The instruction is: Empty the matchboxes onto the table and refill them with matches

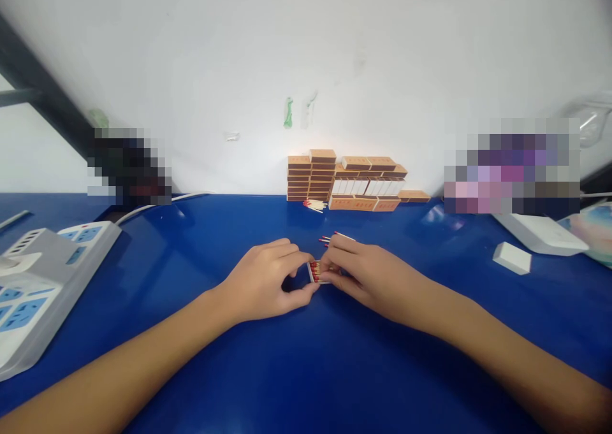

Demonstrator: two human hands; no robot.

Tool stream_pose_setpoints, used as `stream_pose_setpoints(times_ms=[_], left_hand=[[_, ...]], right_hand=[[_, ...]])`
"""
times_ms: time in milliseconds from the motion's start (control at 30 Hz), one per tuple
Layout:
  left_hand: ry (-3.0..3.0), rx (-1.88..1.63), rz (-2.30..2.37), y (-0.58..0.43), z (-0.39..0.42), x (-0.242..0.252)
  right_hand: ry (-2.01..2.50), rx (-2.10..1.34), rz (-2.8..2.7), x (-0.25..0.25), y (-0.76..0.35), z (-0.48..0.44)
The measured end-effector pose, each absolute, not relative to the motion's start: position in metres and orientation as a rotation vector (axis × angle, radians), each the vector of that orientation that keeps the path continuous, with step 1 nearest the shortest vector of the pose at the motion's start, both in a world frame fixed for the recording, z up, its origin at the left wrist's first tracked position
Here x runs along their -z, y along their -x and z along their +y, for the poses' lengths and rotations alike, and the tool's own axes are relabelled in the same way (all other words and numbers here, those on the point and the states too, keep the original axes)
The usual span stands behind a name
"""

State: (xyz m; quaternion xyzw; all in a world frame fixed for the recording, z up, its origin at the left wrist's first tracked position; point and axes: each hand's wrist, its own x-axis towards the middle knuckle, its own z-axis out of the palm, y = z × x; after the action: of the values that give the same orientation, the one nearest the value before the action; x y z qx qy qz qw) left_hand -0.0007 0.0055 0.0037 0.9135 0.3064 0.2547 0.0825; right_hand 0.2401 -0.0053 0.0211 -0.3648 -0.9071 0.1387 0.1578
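Between the fingers (pixel 303 257), a matchbox tray (pixel 310 274) runs crosswise, match heads (pixel 315 272) leftward.

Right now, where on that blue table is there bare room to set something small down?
Bare table shows between the forearms, between the power strip and left hand, and between the right hand and white block. It's crowded around the open matchbox between the hands, the loose matches just beyond, and the stacked matchboxes by the wall.

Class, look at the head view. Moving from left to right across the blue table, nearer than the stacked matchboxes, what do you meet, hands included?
Power strip → left hand → match tray → right hand → small white block.
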Motion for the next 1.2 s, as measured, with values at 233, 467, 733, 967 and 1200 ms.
stream_pose_setpoints(times_ms=[233,467,733,967,1200], left_hand=[[-2.725,-0.755,0.927,0.001,0.005,-0.004],[-2.726,-0.751,0.934,0.002,0.006,-0.005],[-2.726,-0.748,0.93,0.002,0.005,-0.005],[-2.721,-0.733,0.944,0.001,0.006,-0.005],[-2.697,-0.743,1.014,0.002,0.005,-0.005]], right_hand=[[1.151,-0.432,-2.507,-0.019,-0.244,0.001],[1.128,-0.528,-2.496,-0.017,-0.247,0.005],[1.058,-0.618,-2.471,-0.02,-0.25,0.006],[1.054,-0.604,-2.492,-0.022,-0.25,0.005],[1.268,-0.285,-2.404,-0.025,-0.271,0.021]])
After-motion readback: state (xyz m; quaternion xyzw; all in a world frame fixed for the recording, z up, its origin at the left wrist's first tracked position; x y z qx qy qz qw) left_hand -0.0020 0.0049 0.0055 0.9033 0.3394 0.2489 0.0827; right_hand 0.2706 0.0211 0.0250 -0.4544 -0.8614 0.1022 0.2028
